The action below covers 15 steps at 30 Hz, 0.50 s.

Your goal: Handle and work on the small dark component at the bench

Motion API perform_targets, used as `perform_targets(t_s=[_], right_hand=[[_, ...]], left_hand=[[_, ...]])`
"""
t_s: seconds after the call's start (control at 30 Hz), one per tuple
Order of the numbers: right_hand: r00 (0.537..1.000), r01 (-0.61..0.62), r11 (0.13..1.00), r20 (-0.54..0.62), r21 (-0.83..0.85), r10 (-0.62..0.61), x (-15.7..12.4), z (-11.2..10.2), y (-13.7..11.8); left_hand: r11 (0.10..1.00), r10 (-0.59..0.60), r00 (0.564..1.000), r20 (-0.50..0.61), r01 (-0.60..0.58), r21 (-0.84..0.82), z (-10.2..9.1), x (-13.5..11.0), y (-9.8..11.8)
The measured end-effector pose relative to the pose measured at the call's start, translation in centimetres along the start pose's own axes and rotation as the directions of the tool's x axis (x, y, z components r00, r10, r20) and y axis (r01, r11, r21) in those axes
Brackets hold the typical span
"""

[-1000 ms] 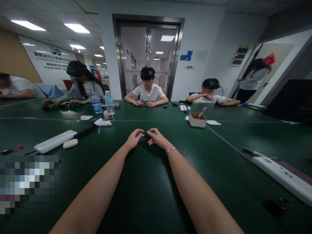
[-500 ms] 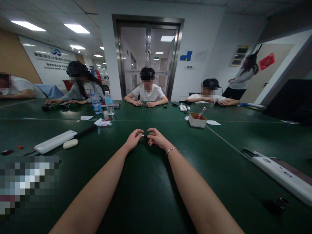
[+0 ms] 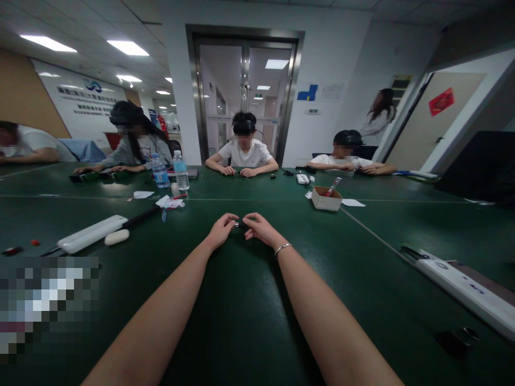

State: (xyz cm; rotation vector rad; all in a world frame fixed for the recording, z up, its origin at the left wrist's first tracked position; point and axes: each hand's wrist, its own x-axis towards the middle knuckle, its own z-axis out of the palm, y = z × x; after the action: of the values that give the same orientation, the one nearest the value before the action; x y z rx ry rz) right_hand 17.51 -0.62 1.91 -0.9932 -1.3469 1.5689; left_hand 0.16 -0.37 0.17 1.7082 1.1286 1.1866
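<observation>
Over the middle of the green table [image 3: 237,300], both hands meet at a small dark piece with a silvery metal end [image 3: 237,224]. My left hand [image 3: 219,231] pinches it at the silvery end, thumb and fingers bent around it. From the other side my right hand [image 3: 261,229], with a bracelet at the wrist, has its fingertips closed on the dark part. The piece is too small and too covered by fingers for me to name its kind.
Left of me lie a long white device [image 3: 92,234] and a white oval object [image 3: 116,237]. Two water bottles [image 3: 181,171] and paper scraps stand beyond. A small box [image 3: 326,199] is ahead right, a white power strip [image 3: 462,289] far right. Co-workers sit opposite.
My hands have barely shifted; slightly more of the small piece shows between them. In the background at the right, a standing person has moved to the left.
</observation>
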Motion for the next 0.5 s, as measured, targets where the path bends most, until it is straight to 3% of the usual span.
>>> perform_targets(t_s=[0.23, 0.5], right_hand=[[0.991, 0.103, 0.993, 0.089, -0.054, -0.098, 0.06, -0.50, 0.47], [0.990, 0.141, 0.927, 0.064, -0.349, -0.126, 0.61, -0.07, 0.98]], left_hand=[[1.000, 0.011, 1.000, -0.011, -0.011, 0.023, 0.20, 0.02, -0.06], [0.998, 0.030, 0.999, -0.027, -0.028, 0.064, 0.08, -0.26, 0.72]])
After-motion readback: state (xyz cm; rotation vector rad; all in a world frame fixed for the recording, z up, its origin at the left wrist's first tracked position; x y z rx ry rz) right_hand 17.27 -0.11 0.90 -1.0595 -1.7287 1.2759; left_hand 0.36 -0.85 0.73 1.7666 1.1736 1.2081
